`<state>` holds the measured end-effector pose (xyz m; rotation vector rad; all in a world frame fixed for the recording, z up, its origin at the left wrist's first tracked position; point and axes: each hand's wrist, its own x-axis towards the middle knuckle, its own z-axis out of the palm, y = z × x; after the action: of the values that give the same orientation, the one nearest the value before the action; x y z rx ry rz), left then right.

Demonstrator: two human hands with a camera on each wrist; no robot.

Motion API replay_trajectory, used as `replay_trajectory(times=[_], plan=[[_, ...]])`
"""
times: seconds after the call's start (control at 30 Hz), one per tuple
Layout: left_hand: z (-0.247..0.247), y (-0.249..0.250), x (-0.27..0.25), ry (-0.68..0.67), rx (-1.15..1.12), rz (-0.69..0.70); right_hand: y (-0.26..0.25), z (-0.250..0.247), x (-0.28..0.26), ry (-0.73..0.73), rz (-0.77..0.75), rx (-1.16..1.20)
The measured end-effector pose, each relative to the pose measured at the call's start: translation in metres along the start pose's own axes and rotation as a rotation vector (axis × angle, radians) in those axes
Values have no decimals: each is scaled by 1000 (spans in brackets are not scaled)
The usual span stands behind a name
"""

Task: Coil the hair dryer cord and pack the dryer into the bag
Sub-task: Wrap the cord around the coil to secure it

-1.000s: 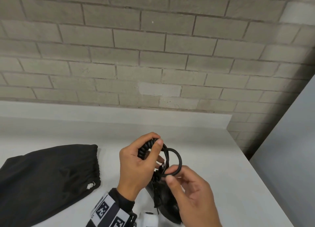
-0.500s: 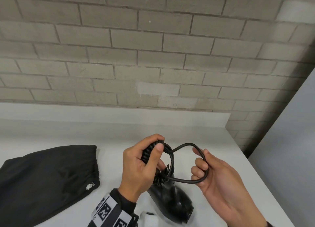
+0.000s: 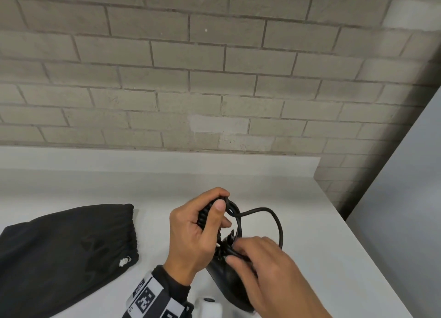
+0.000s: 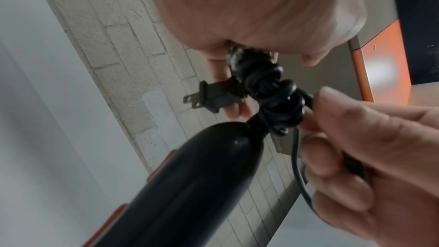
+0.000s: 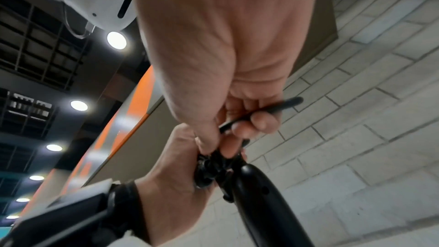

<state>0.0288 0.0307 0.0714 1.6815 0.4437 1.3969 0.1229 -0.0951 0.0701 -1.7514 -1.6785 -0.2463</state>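
While two hands [image 3: 191,236] grip, one cord [image 3: 274,220], one bag [image 3: 59,251]

Hidden under the right hand [image 3: 272,272] most of the hair dryer [image 3: 226,277], cut off by the left edge the black bag [image 3: 59,253], buried in the left hand [image 3: 191,236] the wound part of the cord [image 3: 269,216], motion-blurred the right fingers [image 4: 337,159].

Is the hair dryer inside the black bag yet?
No, it is out. The hair dryer hangs by its cord from both hands, above the table; the bag lies apart, to the left.
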Motion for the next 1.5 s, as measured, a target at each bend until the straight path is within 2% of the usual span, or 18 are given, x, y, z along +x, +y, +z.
replay_trajectory(times=[0.07, 0.17, 0.3, 0.43, 0.63, 0.8, 0.97, 1.03, 1.1, 1.17, 1.27, 1.33, 1.4, 1.5], plan=[[-2, -1, 0, -19, 6, 17, 2, -1, 4, 55, 19, 81], [-4, -1, 1, -33, 11, 24, -1, -16, 9, 169, 165, 335], [-7, -2, 1, -53, -39, -19, 0, -28, 12, 269, 311, 660], [-9, -2, 0, -120, -34, -57, 14, -36, 13, 367, 377, 860], [-8, -5, 1, -206, -60, -103, 27, -52, 6, 281, 349, 810], [-10, -3, 1, -275, -39, -61, 36, -59, 7, 375, 352, 803], [-7, -1, 0, -257, -19, -66, 34, -73, 23, 433, 318, 853], [-7, -1, 0, -262, 0, -66, 30, -83, 31, 399, 246, 848], [-6, 0, 1, -256, 5, -79, 24, -94, 41, 295, 172, 826], [-4, 1, 2, -242, 2, -95, 16, -102, 48, 84, 50, 724], [-2, 1, 5, -220, 5, -78, 1, -105, 50, -291, -200, 450], [-3, 0, 6, -190, -13, -111, -1, -102, 46, -472, -280, 252], [-7, -1, 6, -164, -13, -130, 6, -96, 38, -518, -283, 140], [-13, -4, 5, -131, -13, -136, 28, -88, 27, -481, -253, -63]])
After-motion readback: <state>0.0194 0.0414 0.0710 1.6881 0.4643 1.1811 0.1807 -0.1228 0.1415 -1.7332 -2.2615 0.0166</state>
